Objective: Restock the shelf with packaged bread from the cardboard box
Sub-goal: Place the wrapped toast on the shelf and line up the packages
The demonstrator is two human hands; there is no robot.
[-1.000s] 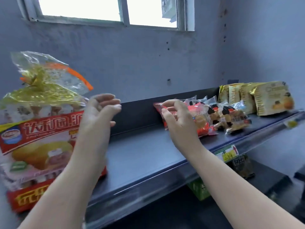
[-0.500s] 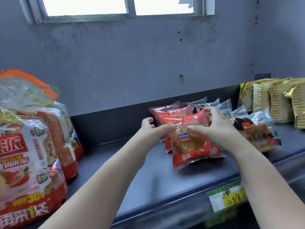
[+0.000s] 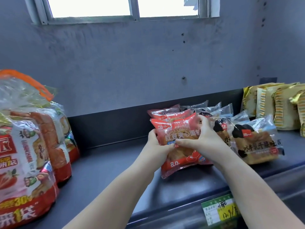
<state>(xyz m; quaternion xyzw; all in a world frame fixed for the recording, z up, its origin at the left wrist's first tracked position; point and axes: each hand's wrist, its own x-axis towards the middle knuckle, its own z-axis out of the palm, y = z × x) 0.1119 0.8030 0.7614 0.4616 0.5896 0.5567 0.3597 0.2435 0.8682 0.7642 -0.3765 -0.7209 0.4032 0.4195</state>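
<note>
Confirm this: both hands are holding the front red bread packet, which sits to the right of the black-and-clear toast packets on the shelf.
Wrong side. In the head view, the left hand and right hand hold the front red bread packet, but it sits to the left of the toast packets on the shelf.

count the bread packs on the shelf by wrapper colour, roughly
Red packs: 3, front one held by both hands
Clear packs with dark-patched bread: at least 5
Yellow packs: at least 4
Big multipack bags: 2
Total: at least 14
</note>
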